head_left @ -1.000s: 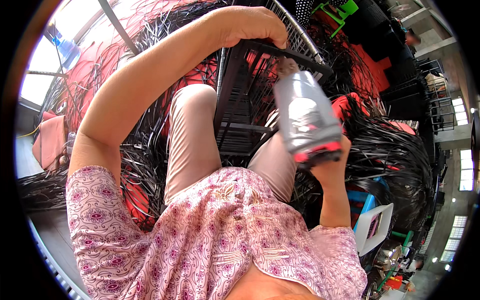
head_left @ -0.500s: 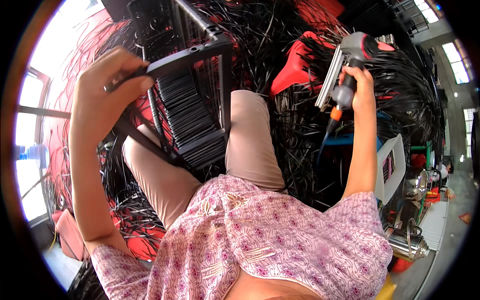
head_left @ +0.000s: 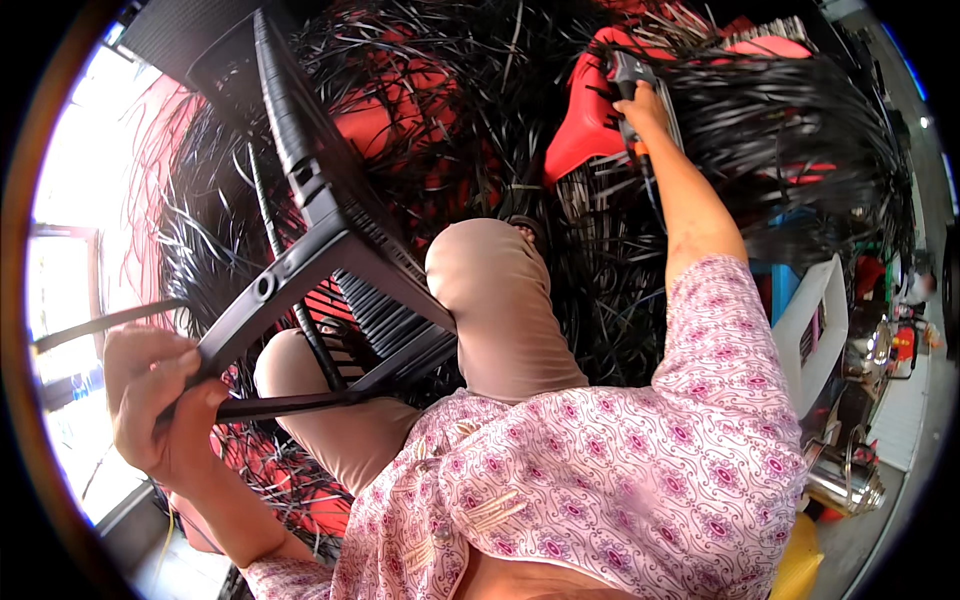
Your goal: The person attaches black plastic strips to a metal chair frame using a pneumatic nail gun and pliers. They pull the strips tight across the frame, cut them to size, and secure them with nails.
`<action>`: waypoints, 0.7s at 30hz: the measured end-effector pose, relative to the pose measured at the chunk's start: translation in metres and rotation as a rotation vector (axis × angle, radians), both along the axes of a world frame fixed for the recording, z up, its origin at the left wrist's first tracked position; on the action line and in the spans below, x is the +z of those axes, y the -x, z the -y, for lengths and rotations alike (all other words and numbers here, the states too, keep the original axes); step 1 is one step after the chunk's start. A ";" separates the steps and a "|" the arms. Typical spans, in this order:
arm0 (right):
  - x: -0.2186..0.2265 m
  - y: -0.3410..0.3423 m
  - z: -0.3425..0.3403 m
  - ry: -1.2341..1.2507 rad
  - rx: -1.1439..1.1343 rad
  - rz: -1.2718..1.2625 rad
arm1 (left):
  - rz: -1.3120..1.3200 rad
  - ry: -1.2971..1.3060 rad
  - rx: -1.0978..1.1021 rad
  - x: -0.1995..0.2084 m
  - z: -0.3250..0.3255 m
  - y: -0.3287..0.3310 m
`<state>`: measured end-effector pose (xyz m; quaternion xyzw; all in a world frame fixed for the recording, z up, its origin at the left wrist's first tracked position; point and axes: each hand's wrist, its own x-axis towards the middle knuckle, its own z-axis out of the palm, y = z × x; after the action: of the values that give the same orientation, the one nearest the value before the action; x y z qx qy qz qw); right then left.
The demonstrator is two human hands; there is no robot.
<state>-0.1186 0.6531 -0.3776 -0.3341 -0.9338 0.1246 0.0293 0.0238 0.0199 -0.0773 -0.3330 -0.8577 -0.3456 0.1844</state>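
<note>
My left hand (head_left: 155, 405) is closed around a corner of a black chair frame (head_left: 270, 285), at the left. The frame is tilted between my knees, with black strips woven round parts of it. Far to the right, my right hand (head_left: 645, 108) has its fingers around the handle of a grey air staple gun (head_left: 632, 72) with an orange hose fitting. The staple gun is over a red plastic piece (head_left: 585, 120), which has loose black strips lying on it; whether they touch is unclear.
Heaps of loose black strips (head_left: 790, 130) lie all around my legs, with red surfaces showing through. A white open container (head_left: 815, 320) stands at the right, near a metal kettle (head_left: 845, 475). A dark panel (head_left: 200, 35) is at the upper left.
My left hand has moved down and left, turning the chair frame with it. My right hand has gone farther away and slightly left, carrying the staple gun down to the red plastic piece.
</note>
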 end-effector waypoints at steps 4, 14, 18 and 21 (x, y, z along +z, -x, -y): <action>-0.001 -0.031 0.023 -0.212 0.051 -0.446 | -0.101 0.009 -0.089 -0.007 0.007 0.014; 0.191 -0.304 0.072 -0.253 0.052 -0.993 | -0.338 0.113 -0.045 -0.021 0.017 0.009; 0.227 -0.399 0.001 -0.185 -0.348 -0.662 | -0.299 0.066 -0.045 -0.022 0.017 -0.008; 0.212 -0.446 -0.060 -0.261 -0.431 -0.291 | -0.287 0.007 -0.060 -0.021 0.015 -0.008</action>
<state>0.3270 0.7133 -0.1653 -0.4970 -0.8353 0.0410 0.2314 0.0314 0.0050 -0.0985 -0.4050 -0.8134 -0.2970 0.2934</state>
